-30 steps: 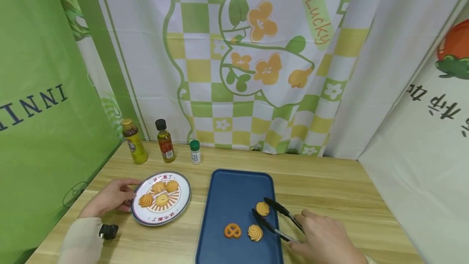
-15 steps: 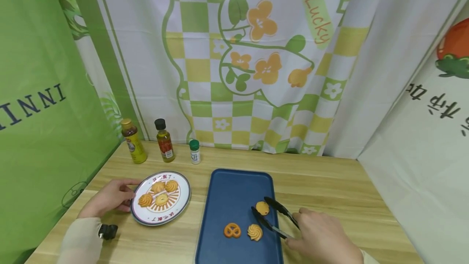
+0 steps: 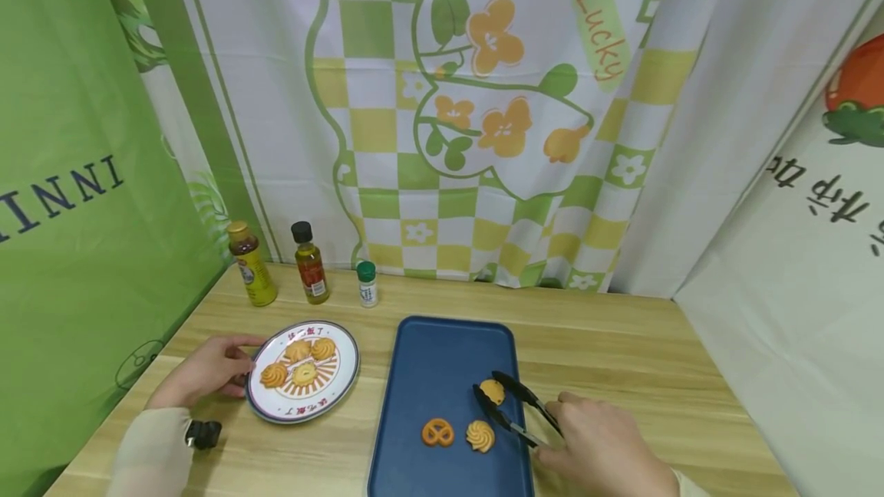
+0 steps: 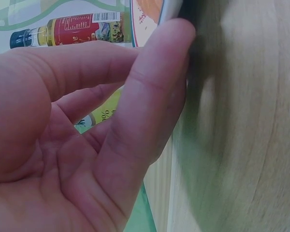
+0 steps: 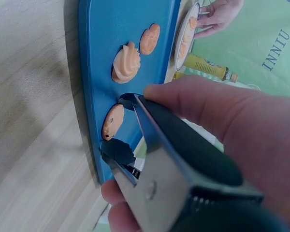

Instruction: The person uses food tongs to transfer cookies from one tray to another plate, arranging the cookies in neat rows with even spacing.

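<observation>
- The right hand (image 3: 604, 451) grips a pair of black tongs (image 3: 514, 409) by the handle end, with fingers and thumb curled round both arms.
- The tips of the tongs stand on either side of a round cookie (image 3: 492, 390) on the blue tray (image 3: 431, 351); in the right wrist view a tip lies close on each side of it, and I cannot tell whether they touch it.
- 2 more cookies lie on the tray nearer the person: a swirl cookie (image 3: 479, 436) just beside the tongs and a pretzel-shaped cookie (image 3: 438, 432) to its left.
- The left hand (image 3: 207, 369) rests on the tabletop (image 3: 621, 351) at the left edge of a round plate (image 3: 345, 382), with its fingers loosely bent and the fingertips touching the rim; it clasps nothing.
- The plate carries 4 cookies (image 3: 299, 363) and sits to the left of the tray, a little apart from it.
- 3 bottles stand at the back of the tabletop: a yellow-labelled bottle (image 3: 252, 265), a black-capped bottle with a red label (image 3: 309, 264) and a small green-capped jar (image 3: 367, 284).
- A patterned curtain (image 3: 497, 113) hangs behind the tabletop.
</observation>
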Tool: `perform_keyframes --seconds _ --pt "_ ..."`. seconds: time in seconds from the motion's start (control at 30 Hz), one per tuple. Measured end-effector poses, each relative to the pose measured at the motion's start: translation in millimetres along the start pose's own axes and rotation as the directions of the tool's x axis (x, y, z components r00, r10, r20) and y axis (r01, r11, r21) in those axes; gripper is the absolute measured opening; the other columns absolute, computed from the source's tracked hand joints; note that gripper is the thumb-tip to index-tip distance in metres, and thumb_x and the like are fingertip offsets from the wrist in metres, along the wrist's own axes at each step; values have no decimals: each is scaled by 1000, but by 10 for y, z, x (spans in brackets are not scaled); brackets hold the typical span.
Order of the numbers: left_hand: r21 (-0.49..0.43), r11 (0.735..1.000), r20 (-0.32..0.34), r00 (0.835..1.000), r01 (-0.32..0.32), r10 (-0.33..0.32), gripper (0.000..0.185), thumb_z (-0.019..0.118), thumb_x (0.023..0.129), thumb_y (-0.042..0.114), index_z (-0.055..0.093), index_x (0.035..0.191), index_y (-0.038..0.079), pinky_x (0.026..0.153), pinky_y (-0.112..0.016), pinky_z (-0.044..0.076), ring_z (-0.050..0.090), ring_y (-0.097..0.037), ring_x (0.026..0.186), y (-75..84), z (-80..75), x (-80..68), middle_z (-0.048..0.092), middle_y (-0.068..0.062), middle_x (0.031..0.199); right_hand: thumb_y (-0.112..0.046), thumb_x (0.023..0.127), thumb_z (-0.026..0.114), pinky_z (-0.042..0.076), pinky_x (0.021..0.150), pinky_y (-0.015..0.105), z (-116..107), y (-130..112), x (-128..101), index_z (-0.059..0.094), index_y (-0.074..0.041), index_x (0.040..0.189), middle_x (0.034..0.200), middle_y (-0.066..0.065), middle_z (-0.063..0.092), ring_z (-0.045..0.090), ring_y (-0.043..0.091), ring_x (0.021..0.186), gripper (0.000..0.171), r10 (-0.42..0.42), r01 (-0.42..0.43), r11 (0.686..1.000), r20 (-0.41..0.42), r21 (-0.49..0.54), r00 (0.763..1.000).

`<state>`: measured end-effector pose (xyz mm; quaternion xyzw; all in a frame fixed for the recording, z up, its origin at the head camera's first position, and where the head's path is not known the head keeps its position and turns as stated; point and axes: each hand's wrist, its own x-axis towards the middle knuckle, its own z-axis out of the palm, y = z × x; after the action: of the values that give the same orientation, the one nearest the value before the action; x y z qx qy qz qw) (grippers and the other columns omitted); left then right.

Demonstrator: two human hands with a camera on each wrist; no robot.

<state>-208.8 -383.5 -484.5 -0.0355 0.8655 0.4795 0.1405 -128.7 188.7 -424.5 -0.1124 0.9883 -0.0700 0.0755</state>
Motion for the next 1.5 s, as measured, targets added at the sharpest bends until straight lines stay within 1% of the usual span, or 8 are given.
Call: perform_keyframes --seconds 0.33,0.5,0.6,0.8,1.03,1.23,1.37,1.5 --pt "15 1000 0 1000 10 -10 57 59 109 -4 42 162 -15 70 -34 72 71 -22 85 -9 -2 13 68 -24 114 -45 82 95 51 56 40 -16 -12 7 81 -18 105 86 -10 63 58 13 70 39 -7 7 1000 -18 -4 1000" --pt "15 1000 -3 1000 12 -12 57 60 108 -4 43 162 -14 71 -35 73 71 -22 84 -5 5 10 68 -24 114 -40 85 93 42 53 35 -8 -23 31 77 -22 94 80 -11 58 53 11 65 25 -35 34 999 -62 -16 997" --pt "18 1000 -7 1000 14 -14 57 60 108 -4 43 162 -14 71 -35 73 72 -22 85 -3 13 12 68 -24 114 -37 84 91 41 52 35 5 -30 42 74 -23 90 79 -11 57 52 12 65 23 -40 38 999 -79 -30 996" --pt "25 1000 -7 1000 15 -15 58 60 108 -3 43 162 -14 72 -35 73 72 -22 87 -6 10 25 67 -24 114 -37 86 93 47 54 38 29 -8 60 75 -23 92 79 -11 59 57 13 67 24 -45 42 998 -80 -38 996" --pt "29 1000 -6 1000 11 -11 57 58 109 -2 42 163 -14 73 -35 73 72 -22 87 -33 -5 29 67 -24 116 -37 86 95 40 52 34 39 33 52 70 -25 87 75 -11 53 47 11 62 27 -61 54 996 -93 -71 994" --pt "26 1000 -2 1000 14 -14 56 57 109 -3 42 162 -14 72 -35 73 72 -22 87 -20 -7 27 67 -26 116 -35 87 94 38 49 32 56 69 32 68 -26 86 76 -12 53 46 9 61 28 -87 74 991 -118 -109 989" --pt "30 999 -5 1000 18 -18 56 56 109 -3 42 163 -13 72 -35 73 72 -22 87 -16 0 35 67 -27 118 -37 85 96 39 49 32 61 90 18 74 -25 92 77 -13 53 46 10 61 26 -81 66 991 -129 -118 988" --pt "38 999 -2 1000 13 -13 56 54 110 -3 41 163 -14 72 -35 73 72 -22 88 -20 -4 39 66 -28 119 -39 83 97 41 49 33 40 103 -10 82 -21 106 80 -12 56 48 11 61 33 -52 41 994 -112 -99 992"
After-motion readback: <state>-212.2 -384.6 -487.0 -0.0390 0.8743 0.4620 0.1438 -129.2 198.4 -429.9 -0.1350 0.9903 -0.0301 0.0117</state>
